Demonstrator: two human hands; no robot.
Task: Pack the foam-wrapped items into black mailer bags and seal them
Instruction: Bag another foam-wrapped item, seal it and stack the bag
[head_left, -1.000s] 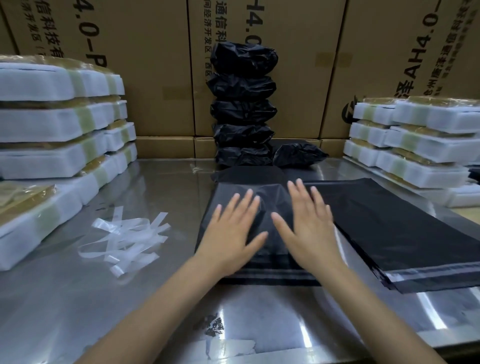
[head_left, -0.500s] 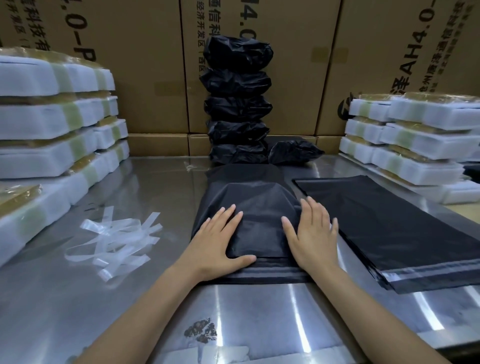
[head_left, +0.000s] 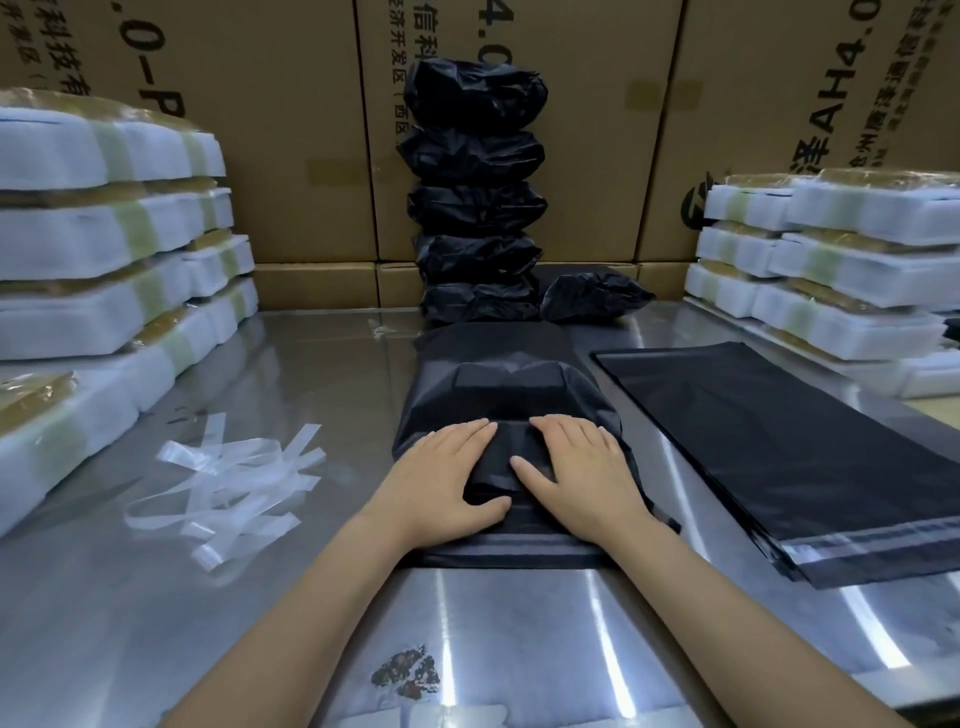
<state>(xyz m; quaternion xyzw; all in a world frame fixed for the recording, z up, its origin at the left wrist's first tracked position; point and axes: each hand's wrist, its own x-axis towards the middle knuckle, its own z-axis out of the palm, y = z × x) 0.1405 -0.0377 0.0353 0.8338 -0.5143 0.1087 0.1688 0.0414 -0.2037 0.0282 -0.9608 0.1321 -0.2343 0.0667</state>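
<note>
1. Six crumpled black plastic packed parcels (head_left: 477, 192) are seen finished at the back of the shiny steel bench (head_left: 322, 597): five stacked in a column and one lying just beside its foot, against the brown cardboard cartons (head_left: 291, 130).
2. One filled black mailer bag (head_left: 506, 400) lies at the middle of the bench, a boxy shape bulging inside it, so an item is judged to be already inserted.
3. Its near flap (head_left: 498, 553) lies flat toward the person, and sealing is judged not yet done (no closed seam can be made out).
4. Much is left: white foam-wrapped items banded with tape (head_left: 104, 270) are piled at the left, more (head_left: 831, 270) at the right, and a pile of flat empty black mailer bags (head_left: 779, 457) waits just right of the filled one.
5. A heap of clear peeled strips (head_left: 234, 478) lies on the bench to the left.
6. The left hand (head_left: 441, 483) is laid palm-down on the bag's near end, fingers straight and pointing inward, its grip unclenched and pressing.
7. The right hand (head_left: 582, 478) mirrors it, flat on the plastic, fingertips nearly meeting the left's, thumb spread; nothing is pinched.
</note>
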